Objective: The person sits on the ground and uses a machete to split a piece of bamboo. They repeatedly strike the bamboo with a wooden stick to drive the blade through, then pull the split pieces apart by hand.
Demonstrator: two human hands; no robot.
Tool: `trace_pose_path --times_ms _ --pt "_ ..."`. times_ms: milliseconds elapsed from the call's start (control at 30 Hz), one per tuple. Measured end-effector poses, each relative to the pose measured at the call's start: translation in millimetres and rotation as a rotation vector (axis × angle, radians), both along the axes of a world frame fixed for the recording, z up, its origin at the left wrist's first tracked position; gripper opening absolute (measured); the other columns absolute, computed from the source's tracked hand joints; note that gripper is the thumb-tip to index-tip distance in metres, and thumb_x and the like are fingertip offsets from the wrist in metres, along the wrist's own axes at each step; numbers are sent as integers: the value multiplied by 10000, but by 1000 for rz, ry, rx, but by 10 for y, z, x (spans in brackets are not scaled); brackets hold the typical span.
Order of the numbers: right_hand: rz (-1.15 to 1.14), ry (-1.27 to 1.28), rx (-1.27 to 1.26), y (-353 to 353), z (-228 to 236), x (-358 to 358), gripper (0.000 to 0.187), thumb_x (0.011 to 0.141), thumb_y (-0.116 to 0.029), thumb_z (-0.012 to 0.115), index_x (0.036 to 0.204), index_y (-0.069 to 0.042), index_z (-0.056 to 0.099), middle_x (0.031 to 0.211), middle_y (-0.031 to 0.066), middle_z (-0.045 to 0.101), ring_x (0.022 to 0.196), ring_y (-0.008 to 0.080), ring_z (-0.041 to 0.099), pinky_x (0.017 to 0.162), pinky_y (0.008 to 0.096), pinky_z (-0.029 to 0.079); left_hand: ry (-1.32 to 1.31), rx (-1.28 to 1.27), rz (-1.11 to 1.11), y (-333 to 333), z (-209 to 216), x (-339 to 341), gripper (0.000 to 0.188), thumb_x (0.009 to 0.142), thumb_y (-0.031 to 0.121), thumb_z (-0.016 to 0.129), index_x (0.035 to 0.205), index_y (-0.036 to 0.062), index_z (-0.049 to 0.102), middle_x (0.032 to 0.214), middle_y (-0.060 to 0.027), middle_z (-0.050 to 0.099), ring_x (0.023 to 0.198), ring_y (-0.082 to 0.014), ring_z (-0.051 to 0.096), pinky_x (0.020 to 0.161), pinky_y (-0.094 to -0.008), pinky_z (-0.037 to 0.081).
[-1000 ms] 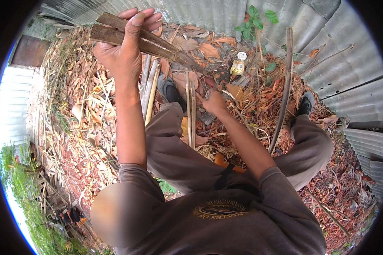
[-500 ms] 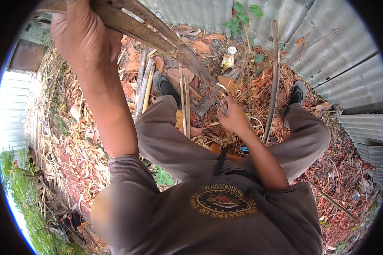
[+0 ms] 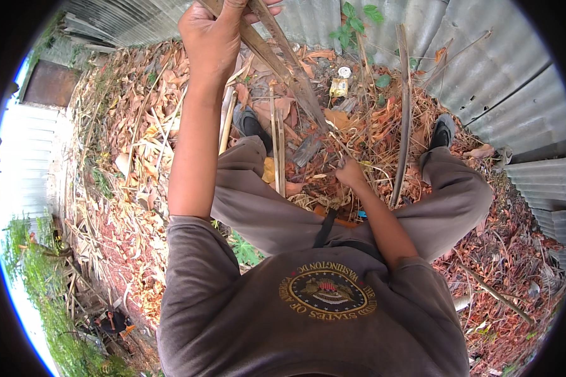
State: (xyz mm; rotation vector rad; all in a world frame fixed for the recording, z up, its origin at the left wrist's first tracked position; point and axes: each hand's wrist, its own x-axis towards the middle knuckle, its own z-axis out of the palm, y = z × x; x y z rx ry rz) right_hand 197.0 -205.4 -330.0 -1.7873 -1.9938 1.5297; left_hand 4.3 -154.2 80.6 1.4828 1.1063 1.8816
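Note:
My left hand [image 3: 210, 38] is raised at the upper left, its fingers closed round a long split wooden strip [image 3: 305, 97]. The strip forks into two lengths near that hand, and they come together lower down, slanting toward my right hand [image 3: 351, 174]. My right hand is a closed fist above the ground between my knees. Something thin runs from the fist to the strip's lower end; whether it is a blade or part of the strip I cannot make out.
Thin pale strips [image 3: 277, 141] stand between my feet, and a long brown stick [image 3: 402, 119] leans near my right leg. Dry leaves [image 3: 138, 151] cover the ground. Corrugated metal sheets [image 3: 503, 94] rise ahead and to the right. A yellow wrapper [image 3: 338, 88] lies in the litter.
My left hand has swung rightward and up with the forked strip, which now slants more steeply. My right hand has shifted slightly right and down.

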Motion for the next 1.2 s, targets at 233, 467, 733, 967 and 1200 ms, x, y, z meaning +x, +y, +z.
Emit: trace_pose_path --times_ms 233,467,733,967,1200 --pt "-176 482 -362 -32 -28 -37 122 823 -55 566 934 -4 574 631 53 497 456 140 463 401 328 356 -48 69 -4 130 -111 -283 354 933 197 637 1102 -96 534 1014 -255 645 946 -396 669 837 -526 593" --pt "-196 752 -779 149 107 140 163 796 31 543 950 -19 554 600 7 446 413 69 362 340 233 260 -45 45 -65 215 -134 -298 346 928 209 650 1102 -75 556 960 -203 659 881 -322 687 826 -498 600" --pt "-24 59 121 -57 39 -113 393 784 -126 640 1133 40 568 857 213 658 800 353 651 710 433 514 -53 37 37 274 -87 -259 357 934 203 641 1125 -83 547 981 -213 648 904 -319 682 833 -485 600" --pt "-68 114 176 -82 497 -210 416 790 -185 654 1160 -21 560 906 241 662 853 389 660 759 461 509 -34 74 108 180 -166 -547 454 940 257 626 1180 -103 490 1077 -245 619 967 -359 666 861 -514 585" --pt "-62 140 124 42 172 -284 383 797 -247 701 1063 2 585 796 187 652 727 347 649 688 465 497 -23 102 145 101 -181 -599 446 956 267 598 1191 -98 494 1102 -256 610 982 -369 661 850 -506 591"
